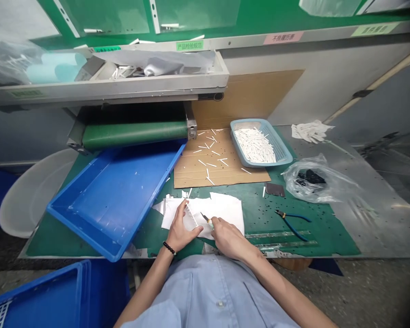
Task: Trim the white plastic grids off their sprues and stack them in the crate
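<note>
My left hand (181,227) grips a thin white plastic strip (192,214) between thumb and fingers, one end near the fingertips and the other by the thumb. Small teeth or notches seem to run along it. In my right hand (227,234) is a craft knife (205,218), its blade pointing up and left toward the strip, a short gap away. Both hands are over a white cloth or paper sheet (230,212) spread on the green mat (259,214). A black bead bracelet circles my left wrist.
A blue tray (99,200) lies left, under a green conveyor roller (135,133). Behind, white sticks are scattered on cardboard (191,175); a light-blue basket (284,157) holds many more. Pliers (294,225), a dark block (275,189), a plastic bag (328,191) and gloves (310,131) lie right.
</note>
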The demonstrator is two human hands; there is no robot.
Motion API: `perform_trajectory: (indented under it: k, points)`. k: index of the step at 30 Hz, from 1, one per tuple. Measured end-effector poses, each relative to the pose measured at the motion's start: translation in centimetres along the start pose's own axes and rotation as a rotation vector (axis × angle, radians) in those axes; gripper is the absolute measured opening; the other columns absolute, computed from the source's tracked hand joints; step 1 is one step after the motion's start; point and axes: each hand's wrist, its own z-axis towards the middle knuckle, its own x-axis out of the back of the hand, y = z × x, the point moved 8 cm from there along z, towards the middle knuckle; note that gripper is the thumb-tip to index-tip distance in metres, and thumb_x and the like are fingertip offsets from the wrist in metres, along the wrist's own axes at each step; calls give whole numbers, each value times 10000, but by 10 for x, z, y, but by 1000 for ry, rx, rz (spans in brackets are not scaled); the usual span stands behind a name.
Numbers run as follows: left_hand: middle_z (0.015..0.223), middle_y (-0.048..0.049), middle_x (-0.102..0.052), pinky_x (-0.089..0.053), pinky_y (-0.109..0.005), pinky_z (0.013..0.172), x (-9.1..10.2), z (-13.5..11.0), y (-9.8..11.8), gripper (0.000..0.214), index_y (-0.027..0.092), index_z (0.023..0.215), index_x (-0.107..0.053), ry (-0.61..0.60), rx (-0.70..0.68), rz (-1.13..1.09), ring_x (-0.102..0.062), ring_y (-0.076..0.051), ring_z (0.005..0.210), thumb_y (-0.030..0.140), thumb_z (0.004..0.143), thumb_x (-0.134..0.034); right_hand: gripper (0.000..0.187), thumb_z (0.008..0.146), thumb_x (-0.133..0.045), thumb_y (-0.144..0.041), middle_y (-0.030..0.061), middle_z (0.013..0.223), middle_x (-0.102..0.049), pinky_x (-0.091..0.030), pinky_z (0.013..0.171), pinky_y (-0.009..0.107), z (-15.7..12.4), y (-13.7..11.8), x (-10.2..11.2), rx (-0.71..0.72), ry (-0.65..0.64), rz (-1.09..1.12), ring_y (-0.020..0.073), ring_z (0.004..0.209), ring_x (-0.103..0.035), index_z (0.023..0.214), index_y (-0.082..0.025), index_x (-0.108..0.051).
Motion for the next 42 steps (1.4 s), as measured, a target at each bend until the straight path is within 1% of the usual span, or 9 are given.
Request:
perform_trajectory:
  k: [3, 6, 9, 14, 22, 30, 35, 42]
  points:
    - [1451, -139, -356, -389, -464, 1056, 1, 1, 1, 945, 243, 1436, -210, 1, -2, 2, -356, -287, 1340, 253, 657, -746, 241, 879, -415, -145, 151, 1018, -581, -363, 718, 292, 8, -6, -12, 32, -53, -89, 241, 887, -591, 1091, -107, -523]
    - [1450, -135, -360, -390, -456, 1058, 1, 0, -1, 947, 241, 1426, -215, 14, 2, -27, -369, -280, 1332, 241, 646, -752, 257, 865, -399, -101, 172, 1035, -570, -378, 765, 299, 12, -16, -16, 78, -67, -142, 248, 929, -574, 1081, -84, -538]
    - [1445, -135, -365, -390, -456, 1062, 2, -1, -3, 941, 237, 1416, -225, 13, 2, -65, -394, -281, 1316, 225, 637, -753, 290, 856, -386, -71, 185, 1033, -570, -383, 790, 309, 14, -22, -17, 81, -82, -157, 251, 937, -566, 1108, -62, -528]
    - [1447, -125, -365, -387, -454, 1069, 4, 0, -1, 928, 238, 1409, -240, 3, 7, -62, -392, -279, 1317, 223, 632, -748, 299, 859, -404, -90, 193, 1052, -567, -396, 771, 316, 20, -21, -16, 33, -90, -143, 263, 934, -571, 1134, -58, -520]
    - [1449, -127, -370, -384, -451, 1080, 2, 1, -4, 954, 222, 1416, -236, -9, 18, -53, -378, -280, 1328, 199, 610, -745, 244, 869, -401, -109, 164, 1020, -567, -399, 747, 302, 29, -21, -21, 19, -72, -141, 253, 921, -571, 1078, -86, -526]
    - [1445, -114, -375, -397, -417, 1075, 2, 3, -3, 954, 219, 1408, -235, -10, 47, -14, -390, -262, 1317, 199, 600, -741, 257, 854, -428, -112, 152, 1012, -566, -399, 752, 299, 34, -18, -23, -13, -136, -127, 252, 924, -565, 1098, -86, -507]
    - [1434, -119, -386, -403, -415, 1069, 1, 5, -5, 949, 210, 1401, -242, -16, 59, -10, -414, -264, 1296, 209, 595, -743, 223, 844, -422, -85, 133, 996, -563, -393, 771, 305, 38, -15, -28, 19, -76, -126, 246, 906, -536, 1046, -112, -514]
    - [1415, -134, -403, -407, -420, 1062, 0, 6, -9, 953, 202, 1403, -241, -24, 83, -14, -446, -272, 1270, 243, 600, -753, 172, 867, -408, -105, 141, 988, -544, -384, 821, 329, 40, -12, -37, 53, 17, -152, 263, 930, -485, 994, -108, -522]
